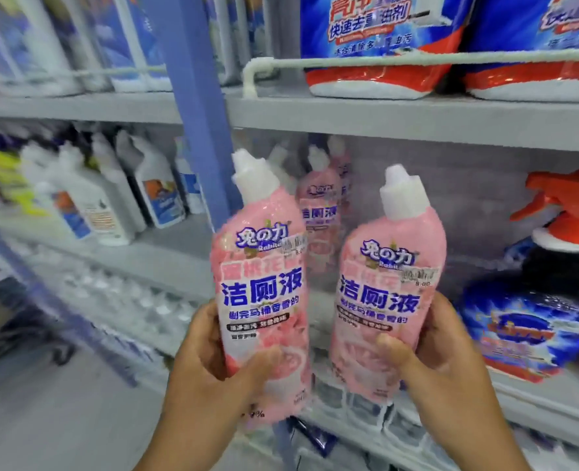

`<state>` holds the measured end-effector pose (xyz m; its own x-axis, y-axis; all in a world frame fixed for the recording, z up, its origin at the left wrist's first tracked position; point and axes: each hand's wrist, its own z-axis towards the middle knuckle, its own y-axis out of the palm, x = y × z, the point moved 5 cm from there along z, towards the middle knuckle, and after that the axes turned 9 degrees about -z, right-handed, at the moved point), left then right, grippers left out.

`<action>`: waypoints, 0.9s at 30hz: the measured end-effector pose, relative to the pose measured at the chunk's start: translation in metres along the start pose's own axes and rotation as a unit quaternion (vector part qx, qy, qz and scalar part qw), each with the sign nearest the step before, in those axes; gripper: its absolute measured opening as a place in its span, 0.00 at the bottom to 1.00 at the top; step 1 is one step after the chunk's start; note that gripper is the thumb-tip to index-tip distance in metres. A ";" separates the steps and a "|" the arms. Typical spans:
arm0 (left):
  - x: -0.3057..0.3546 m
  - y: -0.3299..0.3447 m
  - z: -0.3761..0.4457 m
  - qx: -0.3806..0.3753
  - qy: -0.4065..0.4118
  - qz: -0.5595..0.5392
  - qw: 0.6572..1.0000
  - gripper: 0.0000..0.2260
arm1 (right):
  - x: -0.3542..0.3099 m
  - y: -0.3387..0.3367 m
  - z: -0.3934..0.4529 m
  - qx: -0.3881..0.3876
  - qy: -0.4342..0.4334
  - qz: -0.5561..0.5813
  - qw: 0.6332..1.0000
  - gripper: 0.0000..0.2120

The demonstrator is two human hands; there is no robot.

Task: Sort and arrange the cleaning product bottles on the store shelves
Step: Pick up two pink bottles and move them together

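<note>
The left hand (210,362) wraps its fingers and thumb round the lower body of one pink bottle (260,283); the right hand (440,358) grips a second pink bottle (388,300) likewise, both upright before the middle shelf (165,263). Filled and glossy, they probably feel hefty and slippery, so the waist suits gripping. More pink bottles (320,212) stand behind.

Both forearms reach up and forward, the left hand (210,355) and the right hand (440,351) each raised with fingers and thumb curled in a grip, thumbs facing the camera.
</note>
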<state>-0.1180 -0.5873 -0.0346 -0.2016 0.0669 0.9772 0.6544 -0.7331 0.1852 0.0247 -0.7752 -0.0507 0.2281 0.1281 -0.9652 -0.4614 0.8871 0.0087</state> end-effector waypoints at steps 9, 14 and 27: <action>0.028 -0.131 0.051 0.108 0.105 0.039 0.988 0.23 | 0.023 0.147 -0.012 -0.140 0.035 0.046 0.988 0.36; -0.006 -0.204 0.152 0.065 0.109 0.016 0.992 0.21 | 0.044 0.236 0.012 -0.099 0.040 0.019 0.994 0.34; -0.072 -0.260 0.363 0.002 0.083 0.053 0.995 0.27 | 0.104 0.360 0.168 0.128 0.003 -0.113 0.985 0.28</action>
<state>-0.0091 -0.1557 -0.1149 -0.2485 -0.1233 0.9608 0.6811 -0.7275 0.0828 0.0263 -0.3678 -0.1038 0.2941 -0.0880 -0.9517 -0.1685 0.9754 -0.1422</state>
